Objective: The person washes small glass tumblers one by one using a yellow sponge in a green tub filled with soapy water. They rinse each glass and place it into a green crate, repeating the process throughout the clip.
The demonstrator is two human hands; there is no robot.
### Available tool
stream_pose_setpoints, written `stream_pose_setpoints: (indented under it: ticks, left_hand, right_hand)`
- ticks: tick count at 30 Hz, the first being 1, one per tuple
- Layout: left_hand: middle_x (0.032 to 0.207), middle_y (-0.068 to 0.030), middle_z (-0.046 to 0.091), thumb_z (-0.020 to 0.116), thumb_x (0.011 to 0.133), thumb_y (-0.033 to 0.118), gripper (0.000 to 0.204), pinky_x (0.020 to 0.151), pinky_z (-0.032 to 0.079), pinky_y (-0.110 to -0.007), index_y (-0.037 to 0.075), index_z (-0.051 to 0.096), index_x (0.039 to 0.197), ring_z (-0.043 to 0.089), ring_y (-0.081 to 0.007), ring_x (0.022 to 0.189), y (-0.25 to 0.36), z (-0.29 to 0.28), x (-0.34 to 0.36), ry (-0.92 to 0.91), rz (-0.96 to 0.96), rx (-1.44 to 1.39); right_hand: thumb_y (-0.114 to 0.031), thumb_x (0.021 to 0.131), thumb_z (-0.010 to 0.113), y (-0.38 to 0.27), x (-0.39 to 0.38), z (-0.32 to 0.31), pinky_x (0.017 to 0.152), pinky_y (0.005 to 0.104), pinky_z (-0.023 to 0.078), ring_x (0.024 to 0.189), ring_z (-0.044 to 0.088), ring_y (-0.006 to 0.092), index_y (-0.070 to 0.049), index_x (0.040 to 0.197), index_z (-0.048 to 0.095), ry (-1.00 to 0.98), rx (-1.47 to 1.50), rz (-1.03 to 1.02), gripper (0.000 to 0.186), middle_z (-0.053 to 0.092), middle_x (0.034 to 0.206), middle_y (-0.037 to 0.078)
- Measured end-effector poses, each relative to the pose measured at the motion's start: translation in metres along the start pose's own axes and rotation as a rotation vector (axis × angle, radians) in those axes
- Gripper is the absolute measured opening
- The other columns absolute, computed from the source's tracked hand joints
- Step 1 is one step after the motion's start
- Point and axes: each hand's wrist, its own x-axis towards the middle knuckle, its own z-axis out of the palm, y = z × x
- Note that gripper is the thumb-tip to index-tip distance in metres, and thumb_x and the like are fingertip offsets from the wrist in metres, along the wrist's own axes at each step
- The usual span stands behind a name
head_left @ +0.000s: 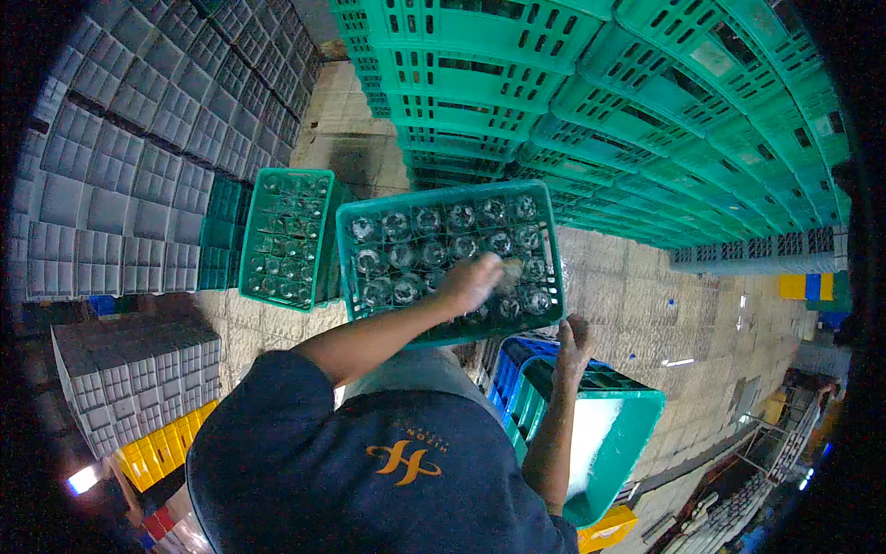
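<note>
Lying below left fingers (487,268) — green crate (443,195)

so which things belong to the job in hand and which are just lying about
Job:
crate of glassware
left hand, over it
right hand, near its corner
white-filled tub, probably

Lying about, apparently:
second glassware crate
stacked green crates
stacked grey crates

Centre crate (526,325): teal green. Glassware (429,220) within: clear, regular grid of round shapes. Side crate (329,222), left of centre: green, similar grid pattern. Stacked crates (489,88), upper right: bright green, rows of dark slots. Crate stacks (148,175), upper left: mostly grey, ribbed squares. Floor (637,286): beige, tile-like grid. Shirt (305,462), lower centre: dark navy, orange emblem (403,462). Tub (637,443), lower right: green, white inside. Yellow crate (166,448), lower left.
</note>
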Motion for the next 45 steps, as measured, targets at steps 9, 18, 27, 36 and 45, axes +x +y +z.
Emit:
stream_pose_setpoints:
  ticks: [9, 18, 27, 36, 45]
  left_hand:
    - [0.093, -0.0087, 0.061, 0.075, 0.080, 0.014, 0.014, 0.079, 0.049, -0.045, 0.019, 0.077, 0.094, 0.059, -0.0332, 0.094, -0.015, -0.142, 0.115, 0.667, 0.630, 0.388]
    - [0.103, -0.0093, 0.062, 0.067, 0.088, 0.022, 0.010, 0.079, 0.053, -0.046, 0.017, 0.073, 0.095, 0.061, -0.0319, 0.099, -0.006, -0.108, 0.237, -0.307, 1.050, 0.931]
    - [0.097, -0.0115, 0.070, 0.062, 0.094, 0.021, 0.016, 0.077, 0.054, -0.048, 0.014, 0.075, 0.100, 0.065, -0.0324, 0.095, -0.165, -0.250, 0.048, -0.115, 0.579, 0.879]
    - [0.098, -0.0169, 0.075, 0.057, 0.097, 0.012, 0.021, 0.071, 0.059, -0.046, 0.010, 0.073, 0.110, 0.073, -0.0370, 0.080, -0.194, -0.106, -0.164, 0.565, 0.278, 0.602]
    - [0.094, -0.0212, 0.072, 0.056, 0.091, 0.009, 0.019, 0.067, 0.058, -0.050, 0.001, 0.064, 0.106, 0.072, -0.0393, 0.079, -0.135, 0.010, -0.234, 0.328, -0.264, 0.689]
  right_hand:
    - [-0.007, 0.087, 0.074, 0.010, -0.016, -0.055, 0.100, 0.0487, 0.048, 0.110, 0.061, 0.0423, 0.002, 0.113, 0.063, 0.295, -0.433, -0.237, 0.029, 0.065, 0.116, 0.020]
    - [-0.010, 0.089, 0.070, 0.024, -0.063, -0.082, 0.110, 0.0514, 0.042, 0.128, 0.052, 0.0469, 0.002, 0.117, 0.062, 0.276, -0.721, -0.198, 0.032, 0.055, 0.138, 0.026]
    - [-0.020, 0.091, 0.072, 0.040, -0.058, -0.077, 0.102, 0.0521, 0.047, 0.117, 0.059, 0.0446, -0.001, 0.110, 0.067, 0.245, -0.860, -0.292, 0.028, 0.063, 0.128, 0.024]
    - [-0.016, 0.087, 0.074, 0.054, -0.059, -0.091, 0.096, 0.0490, 0.050, 0.112, 0.064, 0.0402, -0.004, 0.104, 0.069, 0.208, -0.754, -0.414, 0.021, 0.067, 0.124, 0.018]
    - [-0.021, 0.082, 0.078, 0.044, -0.074, -0.093, 0.092, 0.0505, 0.048, 0.107, 0.064, 0.0371, -0.009, 0.100, 0.071, 0.250, -0.715, -0.334, 0.023, 0.068, 0.116, 0.015]
